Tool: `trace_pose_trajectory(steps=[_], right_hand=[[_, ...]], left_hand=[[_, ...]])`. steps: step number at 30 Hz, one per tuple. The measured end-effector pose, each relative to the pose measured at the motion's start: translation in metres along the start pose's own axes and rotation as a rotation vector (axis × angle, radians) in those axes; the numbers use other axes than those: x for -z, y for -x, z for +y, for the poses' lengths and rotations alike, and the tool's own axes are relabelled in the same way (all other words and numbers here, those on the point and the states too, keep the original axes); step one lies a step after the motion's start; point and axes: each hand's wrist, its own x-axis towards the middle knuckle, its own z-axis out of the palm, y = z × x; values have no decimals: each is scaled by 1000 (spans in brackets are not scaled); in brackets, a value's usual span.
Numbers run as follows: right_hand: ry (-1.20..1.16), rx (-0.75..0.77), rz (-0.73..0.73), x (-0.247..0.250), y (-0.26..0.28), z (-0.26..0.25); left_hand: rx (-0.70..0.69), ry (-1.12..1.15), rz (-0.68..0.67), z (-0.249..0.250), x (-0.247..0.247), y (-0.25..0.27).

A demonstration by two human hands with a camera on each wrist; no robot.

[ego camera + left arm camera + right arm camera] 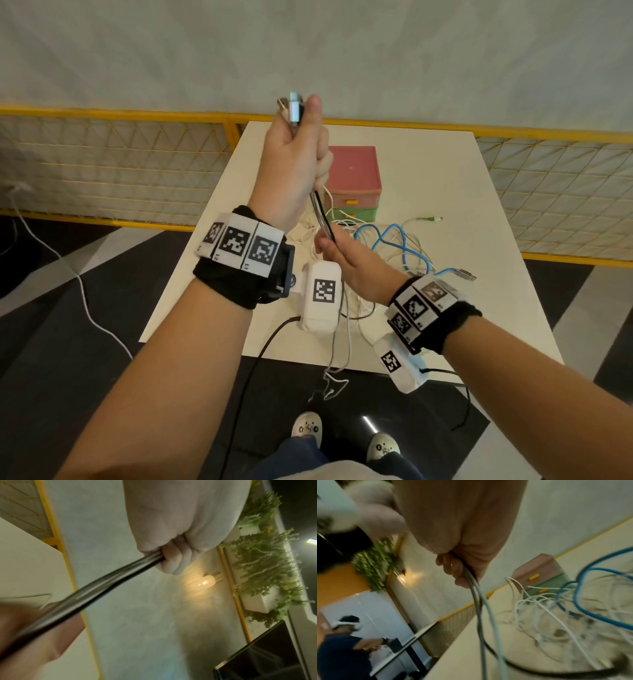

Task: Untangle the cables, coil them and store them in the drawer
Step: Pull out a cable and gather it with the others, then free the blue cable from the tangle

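My left hand [294, 161] is raised above the white table [428, 171] and grips a doubled grey and black cable [322, 214], whose metal plugs [293, 108] stick out above the fist. Lower down, my right hand [346, 255] pinches the same cable strands [478, 601], which run taut between the two hands [96, 588]. Below the right hand the strands drop toward a tangle of white cables [346, 236] and a blue cable [400, 246] lying on the table. A small pink and green drawer box [352, 178] stands behind the tangle, both drawers closed.
A green-tipped plug [435, 218] lies right of the box. Cable ends hang over the table's near edge [334, 373]. A yellow mesh fence [102, 157] runs behind the table. Another person [342, 649] stands at the left in the right wrist view.
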Motion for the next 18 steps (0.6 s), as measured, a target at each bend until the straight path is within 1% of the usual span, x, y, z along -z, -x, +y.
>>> trace_pose_trajectory(steps=[3, 5, 7, 9, 10, 11, 12, 13, 15, 16, 17, 18], right_hand=[[56, -150, -84, -9, 8, 34], [149, -213, -209, -17, 16, 51], [199, -269, -391, -23, 21, 56], [299, -290, -553, -18, 23, 53], [354, -297, -591, -11, 24, 51], [375, -302, -585, -3, 24, 51], [353, -309, -525, 8, 24, 52], [308, -324, -398, 19, 23, 57], [275, -371, -4, 41, 22, 70], [311, -421, 178, 51, 22, 79], [360, -499, 291, 60, 23, 88], [403, -602, 317, 67, 25, 98]], left_hand=[[-45, 60, 0, 14, 3, -3], [-48, 14, -6, 15, 4, -4], [-13, -113, -2, 6, 5, -5], [50, -222, -14, -7, 8, -5], [89, -263, -23, -13, 10, -5], [129, -297, -35, -19, 11, -5], [165, -328, -49, -25, 12, -5], [190, -355, -59, -31, 12, -5], [218, -377, -41, -43, 12, -4], [229, -366, -21, -48, 11, -4], [236, -351, -5, -52, 11, -4], [235, -341, 4, -57, 11, -5]])
